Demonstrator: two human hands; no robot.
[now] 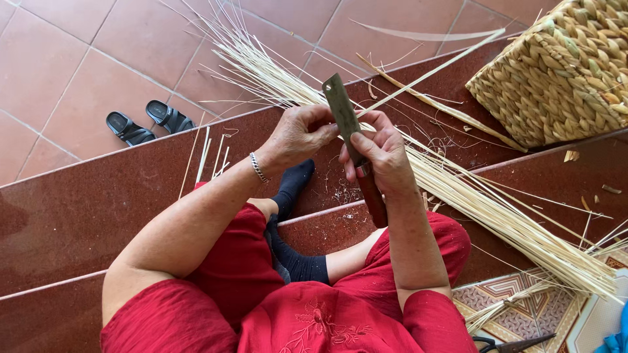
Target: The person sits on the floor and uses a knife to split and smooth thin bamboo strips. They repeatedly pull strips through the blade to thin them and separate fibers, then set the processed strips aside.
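Observation:
I sit on dark red steps in red clothes and black socks. My right hand (383,157) grips a knife (342,112) with a flat grey blade and a brown wooden handle, blade pointing up and away. My left hand (302,133), with a silver bracelet on its wrist, pinches a thin pale reed strip against the blade. A long bundle of pale reed strips (497,212) lies across the steps beneath both hands, from the upper left to the lower right.
A woven straw basket (562,72) stands at the upper right on the step. A pair of black sandals (149,121) lies on the tiled floor at left. Loose strips and shavings litter the steps. Black scissors (513,344) lie on a patterned mat at bottom right.

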